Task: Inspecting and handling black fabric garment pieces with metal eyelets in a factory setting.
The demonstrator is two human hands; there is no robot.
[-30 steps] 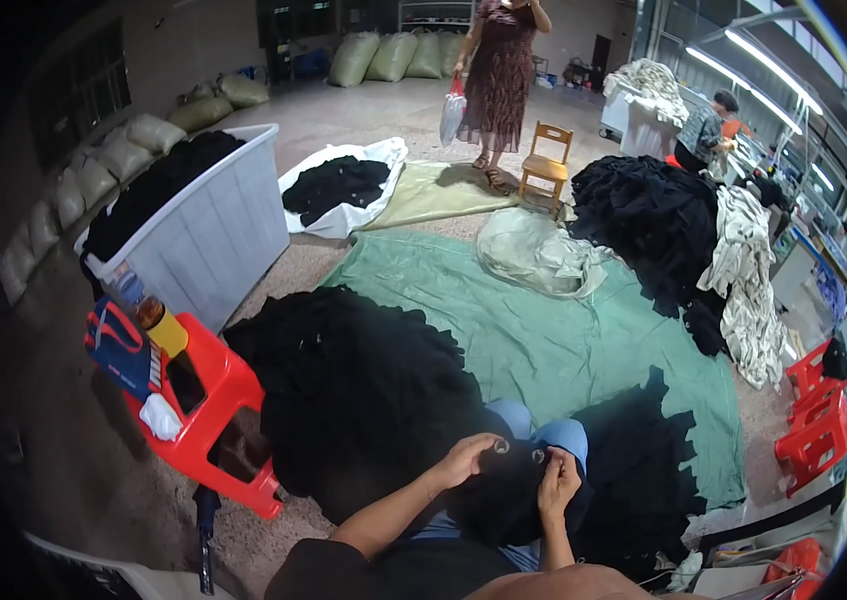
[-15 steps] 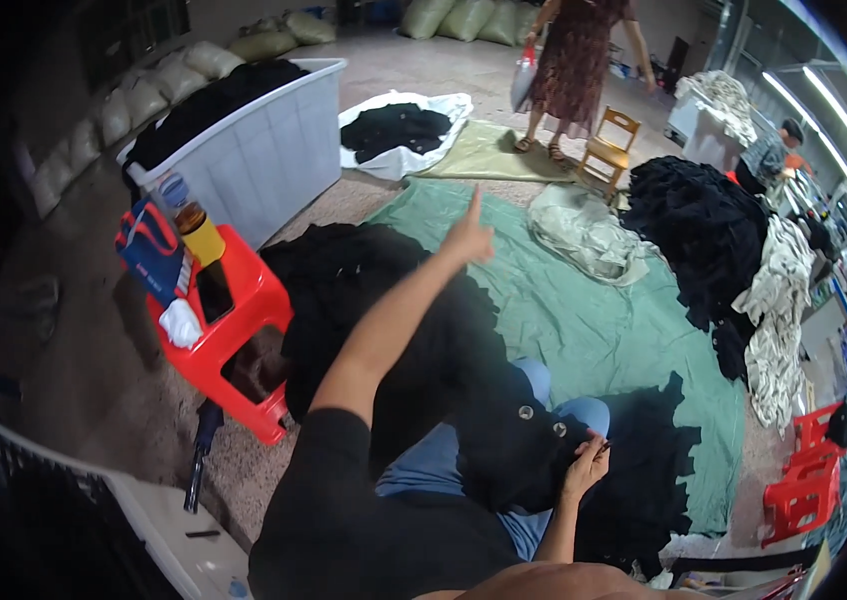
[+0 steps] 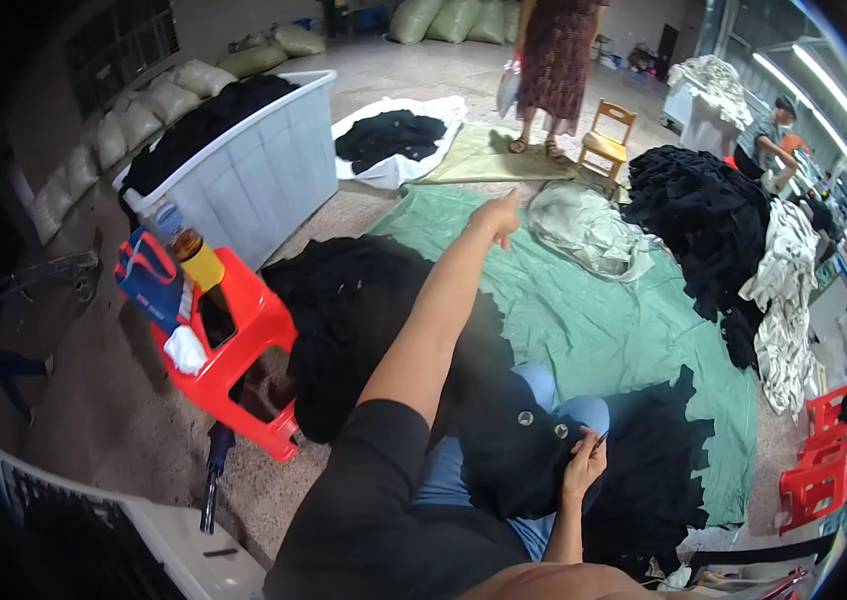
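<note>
My left hand [image 3: 496, 220] is stretched far out over the green sheet [image 3: 584, 320], index finger extended, holding nothing. On my lap lies a black cloth piece [image 3: 514, 450] with two round pale-rimmed spots [image 3: 526, 418]. At its right edge, my right hand [image 3: 584, 465] is closed on a small, thin dark tool [image 3: 600, 440], whose exact kind I cannot make out. Black cloth pieces [image 3: 354, 300] are heaped under my left arm. More black pieces [image 3: 649, 460] lie beside my right knee.
A red stool [image 3: 244, 330] at left bears a bottle [image 3: 194, 255] and a blue bag [image 3: 152, 280]. Behind it stands a white bin [image 3: 264, 150] of black cloth. A person [image 3: 559, 70] stands beyond the sheet by a wooden chair [image 3: 606, 145]. A black heap [image 3: 699, 230] lies right.
My left hand has swung right and its pointing finger has turned from upward to rightward. My right hand stays at the cloth. The standing person's arms have dropped from view.
</note>
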